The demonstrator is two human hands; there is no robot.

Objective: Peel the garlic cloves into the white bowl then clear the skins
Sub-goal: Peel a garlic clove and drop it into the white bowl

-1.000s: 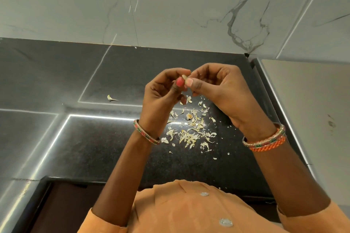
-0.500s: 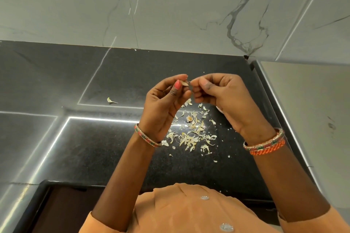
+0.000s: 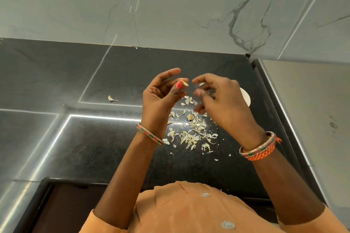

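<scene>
The black speckled stone counter [image 3: 106, 149] is polished and glossy (it mirrors strip lights). The grey-veined marble wall [image 3: 180, 5] looks smooth. The pale garlic skins [image 3: 191, 136] seem papery and dry.

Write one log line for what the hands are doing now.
left hand: pinches garlic clove | right hand: blurred | skins: on counter | white bowl: behind right hand
</scene>
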